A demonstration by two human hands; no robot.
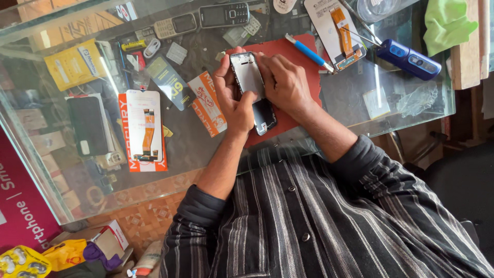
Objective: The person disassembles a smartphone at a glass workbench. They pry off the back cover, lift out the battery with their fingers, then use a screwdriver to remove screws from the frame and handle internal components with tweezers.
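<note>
While opened phone [252, 91] lies mid-frame on red mat [298, 56], left hand [231, 98] grip closed round its edge; right hand [285, 82] fingers press frame. Back off, interior exposed; blue screwdriver [310, 53] unused on glass tabletop [360, 98].

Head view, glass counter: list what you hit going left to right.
Yellow flat packet → black smartphone lying flat → white screen part with orange ribbon cable on its orange card → left hand → opened phone frame → right hand → blue-handled tool → dark blue handheld device → green cloth.

head cam | looks steeply down, close | glass counter [360, 98] and own torso
</note>
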